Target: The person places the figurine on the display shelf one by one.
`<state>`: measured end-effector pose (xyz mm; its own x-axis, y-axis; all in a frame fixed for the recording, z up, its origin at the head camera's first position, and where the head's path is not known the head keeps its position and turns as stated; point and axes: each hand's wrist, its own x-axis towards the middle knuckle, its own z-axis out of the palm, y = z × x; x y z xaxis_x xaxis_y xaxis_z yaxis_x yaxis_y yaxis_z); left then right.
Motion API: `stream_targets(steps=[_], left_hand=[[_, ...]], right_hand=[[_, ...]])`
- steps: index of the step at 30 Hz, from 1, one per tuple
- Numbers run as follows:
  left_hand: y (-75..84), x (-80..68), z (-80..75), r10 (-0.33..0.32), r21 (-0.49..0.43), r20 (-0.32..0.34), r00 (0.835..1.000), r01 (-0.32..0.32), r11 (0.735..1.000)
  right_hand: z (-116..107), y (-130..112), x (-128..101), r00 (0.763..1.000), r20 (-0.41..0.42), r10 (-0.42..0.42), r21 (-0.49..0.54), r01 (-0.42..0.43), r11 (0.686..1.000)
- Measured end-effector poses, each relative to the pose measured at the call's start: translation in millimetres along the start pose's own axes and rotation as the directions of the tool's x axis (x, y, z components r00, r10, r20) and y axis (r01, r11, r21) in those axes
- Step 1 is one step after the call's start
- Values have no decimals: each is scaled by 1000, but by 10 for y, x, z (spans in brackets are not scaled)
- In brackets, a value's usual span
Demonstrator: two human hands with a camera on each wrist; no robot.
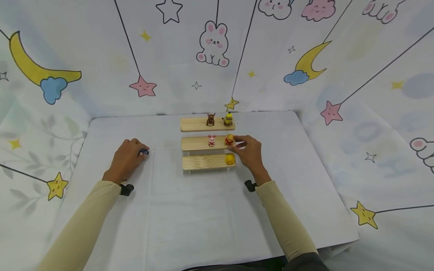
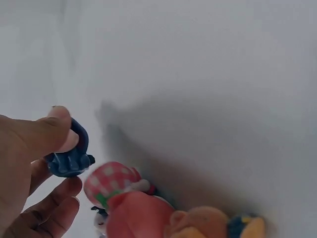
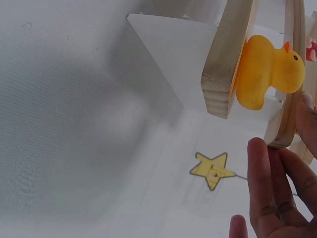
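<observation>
My left hand (image 1: 128, 158) pinches a small dark blue toy (image 2: 69, 154) with a curved loop between thumb and fingers, at the left of the table. Its exact kind does not show. Close by my left wrist are several small figurines, one a pink figure with a checked hat (image 2: 111, 182), mostly hidden from the head view. On the middle shelf (image 1: 196, 143), thumb and forefinger of my right hand (image 1: 250, 151) grip a yellow bear figurine in red (image 1: 229, 140) at the right end. A piglet figurine (image 1: 211, 140) stands left of it.
The top wooden shelf (image 1: 193, 124) carries a brown figurine (image 1: 210, 119) and a yellow figurine (image 1: 228, 119). A yellow rubber duck (image 3: 260, 72) sits at the right end of the lowest shelf (image 1: 203, 162). Patterned cloth walls (image 1: 183, 90) surround the white table (image 1: 190, 214).
</observation>
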<state>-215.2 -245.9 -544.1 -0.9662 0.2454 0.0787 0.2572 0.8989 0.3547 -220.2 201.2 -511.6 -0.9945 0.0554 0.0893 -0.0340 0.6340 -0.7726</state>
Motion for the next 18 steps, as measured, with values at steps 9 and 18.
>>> stream_targets(steps=[9,18], left_hand=[[194,52,-40,-26,-133,-118,993,10,991],[521,173,-188,-57,-287,-196,979,-2,958]], right_hand=[[-2,5,7,1000,3,8,-1,-8,1000],[2,-11,3,1000,4,17,-16,-17,1000]])
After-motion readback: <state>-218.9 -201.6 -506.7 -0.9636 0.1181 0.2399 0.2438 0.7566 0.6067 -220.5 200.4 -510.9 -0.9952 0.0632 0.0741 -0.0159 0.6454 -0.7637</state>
